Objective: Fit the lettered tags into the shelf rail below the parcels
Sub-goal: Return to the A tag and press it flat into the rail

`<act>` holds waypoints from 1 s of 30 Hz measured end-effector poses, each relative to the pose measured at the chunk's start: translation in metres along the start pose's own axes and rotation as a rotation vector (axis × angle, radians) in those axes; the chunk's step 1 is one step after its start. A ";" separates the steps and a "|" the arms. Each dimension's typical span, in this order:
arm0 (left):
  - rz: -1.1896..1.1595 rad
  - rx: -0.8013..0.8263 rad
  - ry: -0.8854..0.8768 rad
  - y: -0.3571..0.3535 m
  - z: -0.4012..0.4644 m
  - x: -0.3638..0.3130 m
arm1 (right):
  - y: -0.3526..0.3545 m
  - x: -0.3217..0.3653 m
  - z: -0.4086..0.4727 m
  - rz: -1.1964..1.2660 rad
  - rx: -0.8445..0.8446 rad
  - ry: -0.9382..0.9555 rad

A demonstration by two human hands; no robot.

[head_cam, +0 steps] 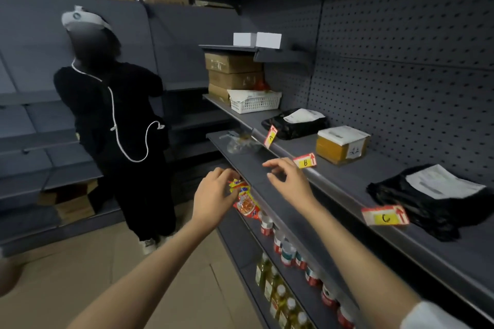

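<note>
Tags being seated in the rail; B looking next for attention.

Tags A (271,137), B (305,161) and C (385,216) are sitting along the rail (334,189) below the parcels, all tilted; the right hand (287,180) is hovering half-open and empty just beside B, which is likely needing to be pressed square; the left hand (213,195) is curled loosely near snack packets (244,199); whether anything is being held there cannot be told.
</note>
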State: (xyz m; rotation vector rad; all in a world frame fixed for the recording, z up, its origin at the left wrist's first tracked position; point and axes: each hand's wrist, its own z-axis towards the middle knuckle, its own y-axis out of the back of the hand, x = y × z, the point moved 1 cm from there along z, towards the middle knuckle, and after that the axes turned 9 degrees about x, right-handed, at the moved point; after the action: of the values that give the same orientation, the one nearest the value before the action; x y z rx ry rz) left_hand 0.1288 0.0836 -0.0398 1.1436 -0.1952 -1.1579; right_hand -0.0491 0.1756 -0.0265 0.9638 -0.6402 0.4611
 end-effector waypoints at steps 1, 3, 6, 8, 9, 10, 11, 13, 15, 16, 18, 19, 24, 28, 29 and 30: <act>-0.001 -0.003 -0.006 -0.006 0.022 0.006 | 0.002 -0.011 0.019 -0.012 -0.010 -0.005; 0.012 -0.005 -0.022 -0.016 0.065 0.016 | 0.007 -0.031 0.058 -0.028 -0.027 -0.016; 0.000 -0.007 -0.052 -0.033 0.120 0.030 | 0.012 -0.057 0.110 -0.015 -0.060 -0.029; -0.029 0.002 -0.056 -0.046 0.150 0.037 | 0.014 -0.070 0.140 -0.031 -0.107 -0.022; -0.054 0.010 -0.051 -0.053 0.164 0.042 | 0.015 -0.077 0.152 -0.034 -0.133 -0.025; -0.077 0.024 -0.048 -0.061 0.176 0.046 | 0.015 -0.085 0.163 -0.034 -0.156 -0.035; -0.087 0.042 -0.061 -0.068 0.187 0.050 | 0.014 -0.092 0.172 -0.039 -0.173 -0.048; -0.081 0.085 -0.115 -0.083 0.210 0.057 | 0.012 -0.105 0.186 -0.058 -0.203 -0.077; -0.114 0.125 -0.155 -0.098 0.235 0.063 | 0.011 -0.118 0.199 -0.072 -0.234 -0.107; -0.138 0.145 -0.169 -0.106 0.248 0.065 | 0.011 -0.123 0.205 -0.085 -0.250 -0.126; -0.182 0.195 -0.196 -0.123 0.272 0.069 | 0.009 -0.134 0.213 -0.109 -0.281 -0.170; -0.210 0.227 -0.213 -0.130 0.282 0.071 | 0.008 -0.138 0.217 -0.113 -0.293 -0.190; -0.375 0.361 -0.339 -0.162 0.308 0.086 | -0.005 -0.141 0.221 -0.141 -0.313 -0.321; -0.522 0.381 -0.399 -0.176 0.315 0.099 | -0.017 -0.131 0.217 -0.302 -0.299 -0.395; -0.546 0.387 -0.422 -0.178 0.316 0.102 | -0.019 -0.128 0.217 -0.360 -0.309 -0.424; -0.554 0.393 -0.450 -0.178 0.317 0.104 | -0.022 -0.124 0.216 -0.404 -0.333 -0.445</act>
State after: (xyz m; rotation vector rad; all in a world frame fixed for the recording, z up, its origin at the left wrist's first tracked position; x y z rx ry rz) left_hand -0.1386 -0.1816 -0.0747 1.3051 -0.4887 -1.9302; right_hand -0.1891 -0.0318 -0.0354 0.8506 -0.8646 -0.2234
